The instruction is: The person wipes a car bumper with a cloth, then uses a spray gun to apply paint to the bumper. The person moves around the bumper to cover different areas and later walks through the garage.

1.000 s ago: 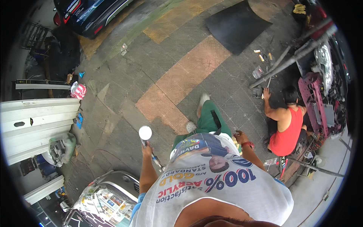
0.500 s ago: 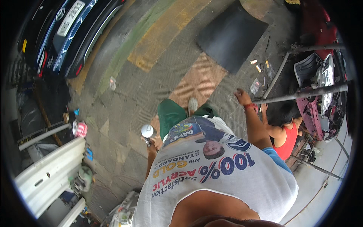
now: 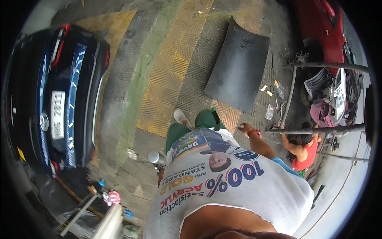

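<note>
Low at my left side I carry a spray gun with a round white-and-grey cup (image 3: 155, 157). My left hand (image 3: 160, 173) is closed on its handle, mostly hidden behind my shirt. On the other side my right hand (image 3: 245, 129), with a red band at the wrist, hangs with loosely bent fingers and nothing in it. Ahead of me a curved dark grey car panel (image 3: 238, 65), shaped like a hood, lies on the ribbed floor.
A dark blue car (image 3: 59, 103) stands at left. At right, metal pipes (image 3: 318, 130) form a frame before a red car (image 3: 328, 38) with its front stripped. A person in red (image 3: 305, 153) crouches there. Small litter (image 3: 269, 112) lies beside the panel; a white panel (image 3: 109, 225) is lower left.
I have stepped and turned left, so the blue car shows more fully and the dark panel sits more upright in view. The spray gun stays in my left hand.
</note>
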Demonstrator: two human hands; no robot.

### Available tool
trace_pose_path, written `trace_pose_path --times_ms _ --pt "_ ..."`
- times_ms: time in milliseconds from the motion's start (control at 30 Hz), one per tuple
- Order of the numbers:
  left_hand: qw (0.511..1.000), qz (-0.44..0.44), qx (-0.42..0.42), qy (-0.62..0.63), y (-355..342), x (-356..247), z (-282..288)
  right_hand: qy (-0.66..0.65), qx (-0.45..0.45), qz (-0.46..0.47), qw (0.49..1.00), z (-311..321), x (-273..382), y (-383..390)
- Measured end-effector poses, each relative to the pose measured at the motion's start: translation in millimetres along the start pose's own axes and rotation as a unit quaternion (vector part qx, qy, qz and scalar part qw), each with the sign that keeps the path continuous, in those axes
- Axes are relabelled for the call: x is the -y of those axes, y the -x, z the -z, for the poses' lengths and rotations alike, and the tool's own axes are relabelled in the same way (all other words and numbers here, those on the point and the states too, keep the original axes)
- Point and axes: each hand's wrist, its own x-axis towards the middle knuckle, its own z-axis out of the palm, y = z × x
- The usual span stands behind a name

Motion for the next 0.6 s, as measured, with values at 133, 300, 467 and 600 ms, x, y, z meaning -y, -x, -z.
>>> trace_pose_path --times_ms 133,300,467,600 --pt "0.998 -0.036 -0.035 -0.049 -39 -230 -11 -0.118 -0.029 -0.075 0.990 14 53 6" --pt "0.951 -0.245 -0.134 -0.129 -104 -495 -51 -0.167 0.021 -0.148 0.975 61 107 -82" --pt "0.974 -0.196 -0.063 -0.094 -80 -700 -228 -0.081 0.007 -0.099 0.992 214 169 -266" --pt "0.972 -0.203 0.022 -0.119 -55 -800 -330 -0.197 -0.198 0.039 0.959 454 308 -349"
